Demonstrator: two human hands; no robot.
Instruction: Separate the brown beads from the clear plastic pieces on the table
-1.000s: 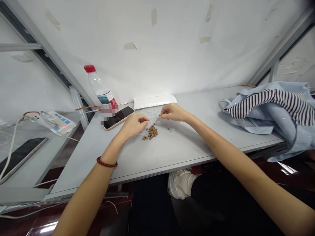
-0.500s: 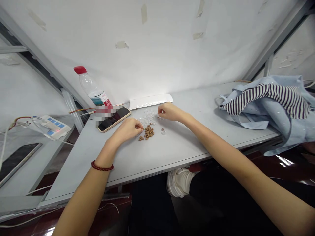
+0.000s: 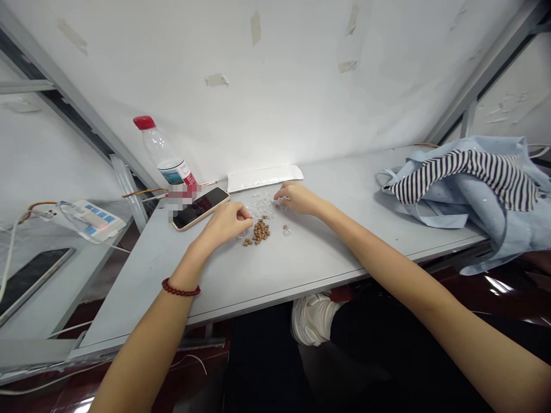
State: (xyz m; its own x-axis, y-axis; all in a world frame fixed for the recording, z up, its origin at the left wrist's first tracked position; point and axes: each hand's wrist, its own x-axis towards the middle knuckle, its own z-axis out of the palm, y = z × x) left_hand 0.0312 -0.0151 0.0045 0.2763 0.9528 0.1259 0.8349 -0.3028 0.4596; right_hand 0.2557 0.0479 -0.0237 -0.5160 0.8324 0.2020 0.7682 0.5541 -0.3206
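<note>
Well, the fingers of the left hand [image 3: 226,225] curled inward, tips drawn together at the edge of a loose scatter of clear plastic bits [image 3: 262,205], while the fingers of the right hand [image 3: 299,199] bunched at that scatter's right side; whether either pinched a bit, I could not tell. Both palms faced down, with the forearms reaching in from the bottom corners. A small heap of brown pellets [image 3: 260,232] lay just below the clear bits on the pale table [image 3: 142,287], with one clear round bead [image 3: 286,230] to its right. A red beaded bracelet [image 3: 181,290] circled the left wrist. A smartphone [image 3: 200,207] lay just beside the left hand, near a white packet [image 3: 264,178]. At upper left stood a red-capped water bottle [image 3: 163,150], its label too small to read. Striped and pale blue cloth [image 3: 465,183] lay bunched at right.
</note>
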